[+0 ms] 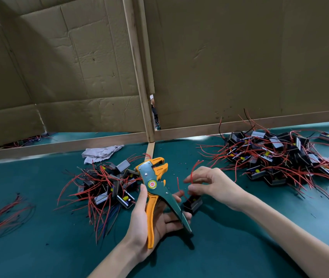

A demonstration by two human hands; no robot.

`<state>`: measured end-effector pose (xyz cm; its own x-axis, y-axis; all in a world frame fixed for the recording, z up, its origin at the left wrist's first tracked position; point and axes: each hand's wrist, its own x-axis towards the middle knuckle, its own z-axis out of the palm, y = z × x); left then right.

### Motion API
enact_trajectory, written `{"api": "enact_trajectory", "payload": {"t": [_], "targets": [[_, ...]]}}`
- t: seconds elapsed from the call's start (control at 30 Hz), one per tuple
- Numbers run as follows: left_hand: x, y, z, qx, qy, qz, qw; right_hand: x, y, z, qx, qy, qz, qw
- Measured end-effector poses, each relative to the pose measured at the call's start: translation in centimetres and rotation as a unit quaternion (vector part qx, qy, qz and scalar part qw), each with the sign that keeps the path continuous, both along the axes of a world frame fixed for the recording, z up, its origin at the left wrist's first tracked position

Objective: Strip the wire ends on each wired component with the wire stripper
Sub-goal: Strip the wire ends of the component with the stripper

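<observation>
Our left hand [149, 223] clasps the orange & green wire stripper [155, 183] over the teal felt table [59, 247], toothed jaws apart; just rt of it, our right hand [213, 183] pinches a boxy black component [193, 203] by its thin red wire [194, 169].

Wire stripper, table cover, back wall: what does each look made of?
Wire stripper: dark green painted metal plates, judging by rivets; orange grip looks moulded plastic. Table cover: teal, matte, probably felt-like cloth. Back wall: brown corrugated cardboard, creased and dented, edged with wooden strips.
</observation>
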<state>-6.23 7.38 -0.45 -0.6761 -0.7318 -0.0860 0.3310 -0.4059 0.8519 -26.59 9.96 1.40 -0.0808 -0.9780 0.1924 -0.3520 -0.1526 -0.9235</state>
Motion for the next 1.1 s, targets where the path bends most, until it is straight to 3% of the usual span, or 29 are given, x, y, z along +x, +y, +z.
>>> {"api": "enact_trajectory", "payload": {"t": [0.1,0.2,0.23,0.4,0.57,0.73,0.8,0.9,1.0,1.1], "targets": [[-0.1,0.1,0.1,0.002,-0.001,-0.033,0.999,0.4,-0.1,-0.5,-0.002,0.005,-0.045,0.999],[-0.1,0.1,0.0,0.001,-0.009,-0.053,0.999,0.5,-0.2,-0.6,0.028,-0.13,-0.078,0.988],[-0.2,0.1,0.0,-0.003,-0.013,-0.054,0.998,0.5,-0.3,-0.7,0.029,-0.136,-0.099,0.985],[-0.3,0.1,-0.2,-0.01,-0.025,-0.049,0.998,0.0,-0.3,-1.0,0.006,0.14,-0.197,0.97],[-0.2,0.2,-0.1,-0.009,-0.028,-0.048,0.998,0.3,0.1,-0.8,-0.124,0.292,-0.038,0.948],[-0.1,0.2,0.0,-0.012,-0.031,-0.049,0.998,-0.7,-0.3,-1.0,-0.077,0.317,-0.017,0.945],[-0.1,0.2,0.1,-0.007,-0.028,-0.043,0.999,-0.7,-0.1,-0.8,-0.083,0.303,-0.017,0.949],[-0.1,0.2,0.1,-0.004,-0.024,-0.025,0.999,-0.1,0.7,0.5,-0.121,0.187,-0.007,0.975],[-0.1,0.1,0.1,0.007,-0.017,-0.012,1.0,0.1,1.8,1.9,-0.024,0.072,0.127,0.989],[-0.1,-0.1,-0.1,0.008,-0.015,-0.004,1.0,0.6,1.9,1.5,0.042,0.131,0.183,0.973]]}}
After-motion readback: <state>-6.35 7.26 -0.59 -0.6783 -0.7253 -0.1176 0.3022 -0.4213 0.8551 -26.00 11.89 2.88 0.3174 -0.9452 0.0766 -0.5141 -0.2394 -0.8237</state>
